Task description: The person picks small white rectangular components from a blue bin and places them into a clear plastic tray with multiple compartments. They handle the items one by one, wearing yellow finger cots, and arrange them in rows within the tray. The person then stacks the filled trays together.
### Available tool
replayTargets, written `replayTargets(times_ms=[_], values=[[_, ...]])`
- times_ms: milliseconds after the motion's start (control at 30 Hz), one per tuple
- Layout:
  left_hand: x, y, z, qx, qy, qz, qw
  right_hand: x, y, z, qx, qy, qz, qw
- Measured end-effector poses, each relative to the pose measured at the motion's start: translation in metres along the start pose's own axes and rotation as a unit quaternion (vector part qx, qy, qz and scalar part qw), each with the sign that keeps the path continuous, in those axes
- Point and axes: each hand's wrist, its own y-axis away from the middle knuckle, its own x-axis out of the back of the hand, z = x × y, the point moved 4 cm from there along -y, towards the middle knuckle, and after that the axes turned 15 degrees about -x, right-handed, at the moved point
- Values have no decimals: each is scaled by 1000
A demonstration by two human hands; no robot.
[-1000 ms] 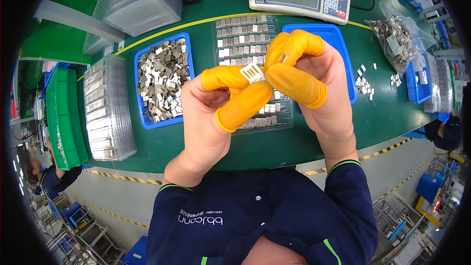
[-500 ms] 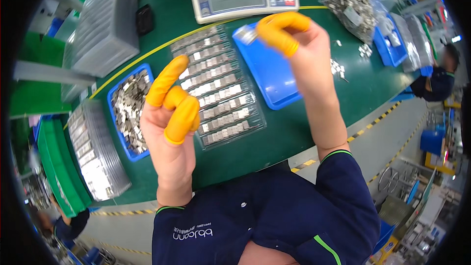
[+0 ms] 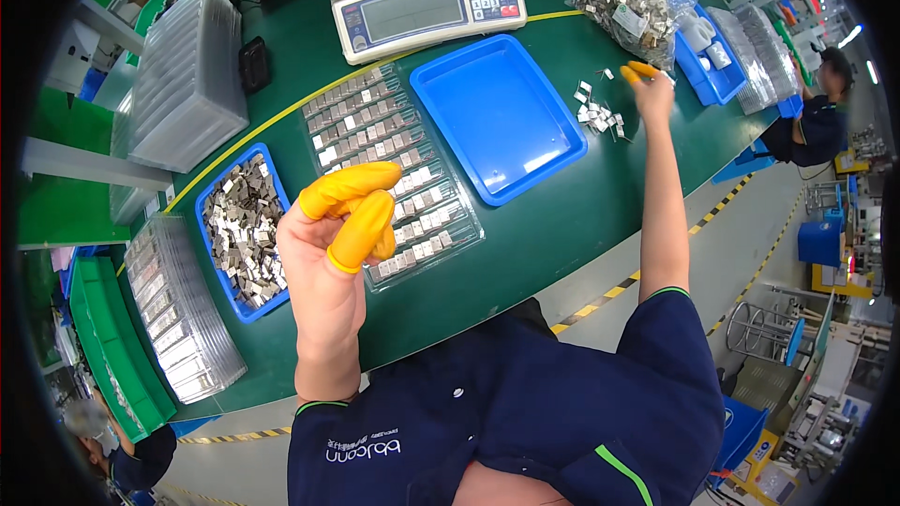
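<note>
My left hand (image 3: 328, 248), with yellow finger cots, is raised over the near left part of a clear tray (image 3: 476, 227) with rows of small silver-white metal parts (image 3: 422, 199). Its fingers are bent together, and nothing plainly shows between them. Out to the right, my right hand (image 3: 652, 92), also in yellow finger cots, is beside a scattered group of small white pieces (image 3: 598, 117). Its fingers are bent; a bit of white shows by the knuckles, too small to name. Between the clear tray and those pieces lies a blue tray (image 3: 497, 122).
A weighing scale (image 3: 427, 9) stands at the back. Left are a blue bin (image 3: 203, 215) of metal parts, stacked clear trays (image 3: 187, 84) and filled trays (image 3: 183, 319). A plastic bag of parts (image 3: 628, 14) and a blue bin of bottles (image 3: 722, 84) are right. Other people work both sides.
My right hand has moved right, from above the blue tray to the loose white pieces; the small pale piece it held no longer shows clearly. My left index finger has curled down toward the thumb.
</note>
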Motion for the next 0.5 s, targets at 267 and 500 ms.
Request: replayTargets(times_ms=[267,500], values=[[-1,0,3,1,-26,-28,999,-19,16,-18,72,-20,-83,994],[2,-13,-18,-70,-98,35,992,50,105,-156,204,-228,-306,902]])
